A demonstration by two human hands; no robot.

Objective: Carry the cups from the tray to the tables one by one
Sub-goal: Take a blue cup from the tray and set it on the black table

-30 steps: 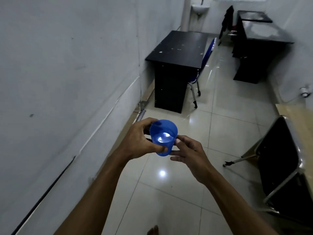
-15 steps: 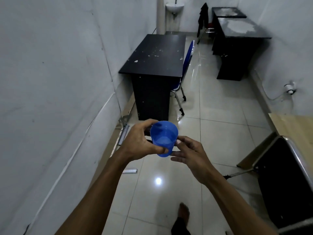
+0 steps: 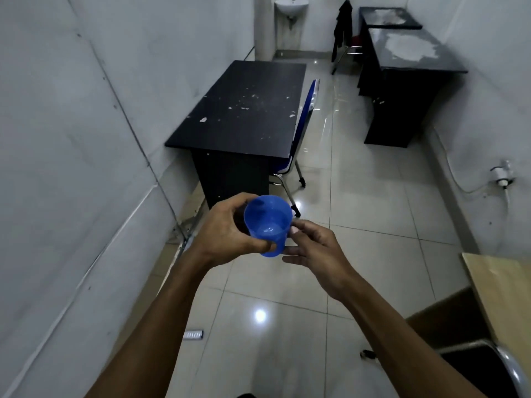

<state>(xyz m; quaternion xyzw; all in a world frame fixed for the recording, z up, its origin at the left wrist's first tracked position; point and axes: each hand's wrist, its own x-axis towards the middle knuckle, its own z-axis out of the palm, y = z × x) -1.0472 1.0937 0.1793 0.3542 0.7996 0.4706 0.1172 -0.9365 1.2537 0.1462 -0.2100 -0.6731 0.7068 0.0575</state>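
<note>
A blue plastic cup (image 3: pixel 268 225) with a little liquid in it is held upright in front of me, above the tiled floor. My left hand (image 3: pixel 227 232) wraps around its left side. My right hand (image 3: pixel 313 248) touches its right side with the fingertips. A black table (image 3: pixel 244 110) with white scuffs on its top stands ahead against the left wall, a short way beyond the cup. No tray is in view.
A blue chair (image 3: pixel 304 122) is tucked at the black table's right side. Two more black tables (image 3: pixel 408 56) line the right wall at the back. A wooden tabletop (image 3: pixel 500 288) and a black chair (image 3: pixel 482 369) sit at my lower right. A wall runs close on my left.
The black table has come nearer and lower in view as I walk forward. Both hands keep the same hold on the cup.
</note>
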